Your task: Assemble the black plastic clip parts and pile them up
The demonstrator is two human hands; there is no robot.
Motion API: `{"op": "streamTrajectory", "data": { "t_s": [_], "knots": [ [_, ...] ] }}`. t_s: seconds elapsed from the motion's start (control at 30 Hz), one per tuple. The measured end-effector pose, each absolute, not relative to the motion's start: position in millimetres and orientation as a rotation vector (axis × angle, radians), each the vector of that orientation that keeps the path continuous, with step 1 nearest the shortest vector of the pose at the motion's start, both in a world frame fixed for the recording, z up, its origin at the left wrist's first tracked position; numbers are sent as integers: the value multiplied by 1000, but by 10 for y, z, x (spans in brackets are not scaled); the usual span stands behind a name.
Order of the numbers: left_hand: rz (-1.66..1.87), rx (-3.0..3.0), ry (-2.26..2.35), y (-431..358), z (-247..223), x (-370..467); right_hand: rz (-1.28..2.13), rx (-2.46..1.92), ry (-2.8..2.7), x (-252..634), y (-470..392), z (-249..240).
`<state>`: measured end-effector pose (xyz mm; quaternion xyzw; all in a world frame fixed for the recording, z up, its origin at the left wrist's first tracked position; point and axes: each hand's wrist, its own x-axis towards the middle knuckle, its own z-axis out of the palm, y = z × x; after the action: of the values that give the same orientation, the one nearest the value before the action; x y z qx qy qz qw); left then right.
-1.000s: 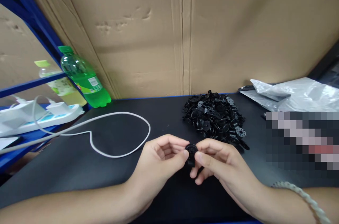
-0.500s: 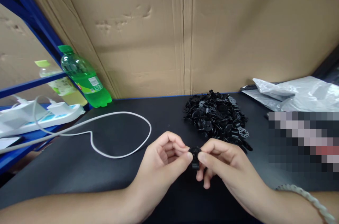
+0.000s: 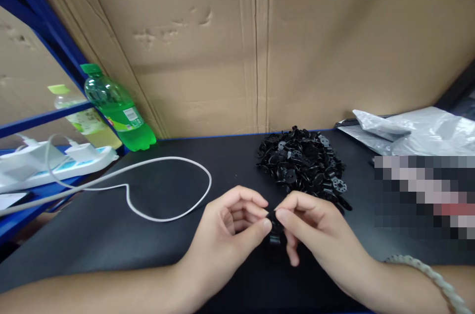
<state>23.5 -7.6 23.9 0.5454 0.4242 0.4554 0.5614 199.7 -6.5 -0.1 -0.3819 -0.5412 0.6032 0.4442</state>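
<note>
A small black plastic part (image 3: 275,229) is pinched between my two hands near the front middle of the table. My left hand (image 3: 237,230) grips its left side with thumb and fingers, the thumb tip lying on its face. From the right, my right hand (image 3: 315,227) holds its upper right edge between thumb and index finger, with the lower fingers curled beneath. The part's lower end hangs below the fingertips. Just beyond my right hand lies a heap of similar black parts (image 3: 302,160), some with round perforated discs.
A white cable (image 3: 178,158) loops across the black table (image 3: 148,249) on the left. Behind it are a power strip (image 3: 107,155), a green bottle (image 3: 120,111) and a paler bottle (image 3: 89,121). Plastic bags (image 3: 419,130) lie at the back right, before a cardboard wall (image 3: 193,56).
The black part has tilted and sits slightly lower. My left index finger has lifted a little from it, and my right fingers have shifted over its top edge.
</note>
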Motion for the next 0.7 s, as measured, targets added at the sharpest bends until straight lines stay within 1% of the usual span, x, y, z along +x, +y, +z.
{"op": "streamTrajectory", "data": {
  "t_s": [0.1,0.2,0.37,0.53,0.7],
  "knots": [
    [1099,1185,1015,-40,254,233,1710,-825,-1246,1958,-76,-33],
    [1143,1157,1024,-31,279,231,1841,-784,-1327,1918,-94,-67],
    [1091,1187,989,-60,285,221,1849,-913,-1394,1903,-95,-72],
    [1033,1255,1016,-33,246,212,1784,-1118,-1469,1897,-67,-34],
    [1039,1394,1085,241,214,187,1827,-1023,-1393,1873,0,-62]
  ]
}}
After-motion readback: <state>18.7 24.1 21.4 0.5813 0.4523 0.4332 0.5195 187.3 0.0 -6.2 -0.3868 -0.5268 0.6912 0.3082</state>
